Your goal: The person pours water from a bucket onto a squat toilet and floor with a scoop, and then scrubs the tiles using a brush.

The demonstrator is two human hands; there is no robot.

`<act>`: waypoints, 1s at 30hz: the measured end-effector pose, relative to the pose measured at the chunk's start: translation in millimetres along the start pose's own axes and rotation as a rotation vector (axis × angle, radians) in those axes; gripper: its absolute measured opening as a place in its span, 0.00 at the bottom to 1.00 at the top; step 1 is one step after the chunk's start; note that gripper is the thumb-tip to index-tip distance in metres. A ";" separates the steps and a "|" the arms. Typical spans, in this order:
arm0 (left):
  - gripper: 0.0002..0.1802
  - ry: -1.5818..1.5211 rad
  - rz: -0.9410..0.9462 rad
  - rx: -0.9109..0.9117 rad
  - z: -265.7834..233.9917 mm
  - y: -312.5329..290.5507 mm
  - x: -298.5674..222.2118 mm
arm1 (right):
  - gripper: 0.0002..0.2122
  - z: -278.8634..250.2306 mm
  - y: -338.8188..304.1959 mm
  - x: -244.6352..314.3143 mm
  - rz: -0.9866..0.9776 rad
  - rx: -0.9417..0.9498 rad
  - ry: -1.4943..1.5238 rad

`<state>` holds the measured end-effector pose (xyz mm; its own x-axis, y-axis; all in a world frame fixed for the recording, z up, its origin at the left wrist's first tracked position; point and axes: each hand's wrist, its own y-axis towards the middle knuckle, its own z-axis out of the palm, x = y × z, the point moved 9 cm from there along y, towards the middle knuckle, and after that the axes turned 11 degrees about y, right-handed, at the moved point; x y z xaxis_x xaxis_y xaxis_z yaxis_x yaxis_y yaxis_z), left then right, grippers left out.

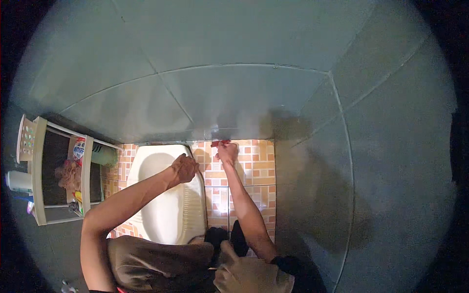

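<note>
My right hand [227,153] is closed around a small red thing [219,143] that looks like a scrub brush. It is pressed low where the tiled floor [251,171] meets the far wall, and my fingers hide most of it. To the left, my left hand [185,168] hangs over or rests at the right rim of a cream squat toilet [159,210]. Its fingers are curled in, and nothing shows in them; whether it touches the rim I cannot tell.
Grey tiled walls [234,97] rise ahead and to the right. A white rack [40,171] at the left holds a red-and-white package [79,149], a brown mesh sponge [68,175] and a white container [18,181]. My bent knees [161,261] are close below my arms.
</note>
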<state>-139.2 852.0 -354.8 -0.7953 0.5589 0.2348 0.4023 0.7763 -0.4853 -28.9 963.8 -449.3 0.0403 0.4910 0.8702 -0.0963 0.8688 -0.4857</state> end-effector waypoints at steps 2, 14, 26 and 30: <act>0.12 0.034 0.066 -0.041 -6.4 2.8 -5.7 | 0.12 -13.9 7.6 1.3 0.001 -0.003 0.042; 0.12 0.147 0.095 -0.138 -6.9 6.6 -11.7 | 0.14 -124.8 25.3 10.2 -0.039 -0.371 0.154; 0.14 0.097 0.130 -0.099 -14.5 6.9 -11.6 | 0.15 -69.6 31.0 -1.8 -0.098 -0.232 -0.108; 0.14 0.132 0.149 -0.016 -42.3 21.1 -20.7 | 0.14 -38.6 46.0 -24.0 -0.054 0.029 -0.087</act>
<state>-95.1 869.2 -334.3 -0.6603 0.7008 0.2701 0.5194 0.6858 -0.5098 4.0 994.4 -495.7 -0.0401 0.4351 0.8995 -0.1250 0.8909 -0.4366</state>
